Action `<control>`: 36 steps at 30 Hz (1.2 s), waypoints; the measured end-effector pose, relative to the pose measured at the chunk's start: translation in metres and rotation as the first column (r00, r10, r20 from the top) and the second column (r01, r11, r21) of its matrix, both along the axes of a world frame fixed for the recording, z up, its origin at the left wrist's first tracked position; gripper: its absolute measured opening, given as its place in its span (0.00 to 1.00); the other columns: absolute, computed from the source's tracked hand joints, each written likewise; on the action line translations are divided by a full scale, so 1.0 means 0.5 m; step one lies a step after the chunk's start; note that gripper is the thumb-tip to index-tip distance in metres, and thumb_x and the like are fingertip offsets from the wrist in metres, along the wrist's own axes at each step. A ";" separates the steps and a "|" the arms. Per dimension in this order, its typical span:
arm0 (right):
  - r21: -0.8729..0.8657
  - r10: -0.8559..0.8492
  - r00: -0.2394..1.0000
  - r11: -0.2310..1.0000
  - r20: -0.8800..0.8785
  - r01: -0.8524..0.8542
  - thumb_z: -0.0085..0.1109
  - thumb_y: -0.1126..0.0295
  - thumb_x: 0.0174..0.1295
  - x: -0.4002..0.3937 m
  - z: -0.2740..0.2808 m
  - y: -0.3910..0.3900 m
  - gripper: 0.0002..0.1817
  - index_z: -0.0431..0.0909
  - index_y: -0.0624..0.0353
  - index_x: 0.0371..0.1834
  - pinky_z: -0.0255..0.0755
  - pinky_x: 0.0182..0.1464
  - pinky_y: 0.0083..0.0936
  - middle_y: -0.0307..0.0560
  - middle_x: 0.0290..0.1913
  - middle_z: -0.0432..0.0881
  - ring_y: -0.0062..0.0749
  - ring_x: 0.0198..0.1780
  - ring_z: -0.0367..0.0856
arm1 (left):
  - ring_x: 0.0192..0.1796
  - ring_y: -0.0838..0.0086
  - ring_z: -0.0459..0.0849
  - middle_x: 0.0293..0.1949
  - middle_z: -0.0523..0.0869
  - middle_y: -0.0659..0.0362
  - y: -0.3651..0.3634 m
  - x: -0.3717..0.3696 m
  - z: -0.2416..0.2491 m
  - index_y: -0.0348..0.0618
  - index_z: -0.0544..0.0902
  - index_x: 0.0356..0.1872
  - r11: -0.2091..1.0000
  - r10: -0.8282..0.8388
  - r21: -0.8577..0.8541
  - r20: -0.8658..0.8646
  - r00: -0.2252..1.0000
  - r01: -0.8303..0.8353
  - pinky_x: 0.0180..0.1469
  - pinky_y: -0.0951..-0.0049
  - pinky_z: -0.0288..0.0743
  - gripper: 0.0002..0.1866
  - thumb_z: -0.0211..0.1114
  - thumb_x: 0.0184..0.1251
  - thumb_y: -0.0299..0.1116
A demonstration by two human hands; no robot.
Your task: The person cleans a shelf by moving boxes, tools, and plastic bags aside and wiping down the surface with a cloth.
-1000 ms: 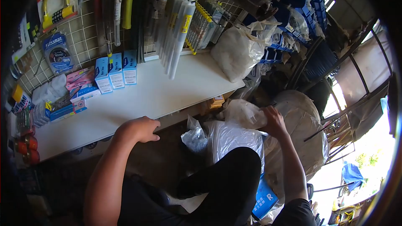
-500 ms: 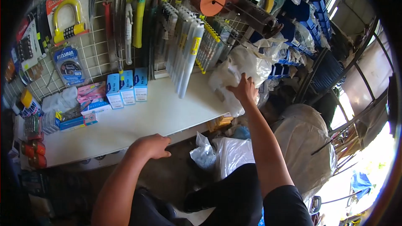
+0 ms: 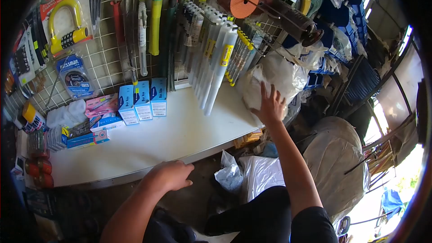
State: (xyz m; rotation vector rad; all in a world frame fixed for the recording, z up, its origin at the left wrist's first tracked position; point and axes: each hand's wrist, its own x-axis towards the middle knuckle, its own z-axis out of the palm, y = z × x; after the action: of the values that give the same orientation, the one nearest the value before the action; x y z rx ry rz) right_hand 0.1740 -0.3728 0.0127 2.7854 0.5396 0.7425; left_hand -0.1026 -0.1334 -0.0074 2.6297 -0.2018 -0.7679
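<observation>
My right hand is stretched forward with its fingers spread against a bulky white plastic bag at the right end of the white shelf. Its fingers lie on the bag's near side and are not closed round it. What the bag contains cannot be made out. My left hand hovers at the shelf's front edge, loosely bent, thumb a little apart from the fingers, with nothing visible in it. Clear tubes with yellow labels hang from the wire grid, left of the bag.
Blue boxes stand at the back of the shelf, with small packets and red cans further left. An orange-ended spool hangs above. Below are a knotted clear bag and a plastic-wrapped white package.
The view has shifted, so the shelf goods appear lower and slightly further right. My right hand stays at the white bag, its fingers now spread wider. My left hand remains near the shelf edge.
</observation>
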 end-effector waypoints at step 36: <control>0.739 0.095 0.743 -0.080 -0.662 0.669 0.59 0.70 0.66 -0.650 -0.348 -0.532 0.10 0.80 0.65 0.29 0.73 0.32 0.24 0.43 0.25 0.81 0.26 0.27 0.79 | 0.50 0.55 0.85 0.48 0.86 0.47 0.035 0.009 -0.045 0.43 0.77 0.61 0.996 0.014 -0.093 0.060 0.998 -0.009 0.53 0.61 0.78 0.27 0.70 0.63 0.42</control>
State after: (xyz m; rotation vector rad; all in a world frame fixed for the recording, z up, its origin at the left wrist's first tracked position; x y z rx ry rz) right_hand -0.1512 -0.6388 -0.1611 4.1762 -1.3667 0.0072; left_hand -0.0980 -0.1158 -0.0298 2.5657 -0.2336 -0.6589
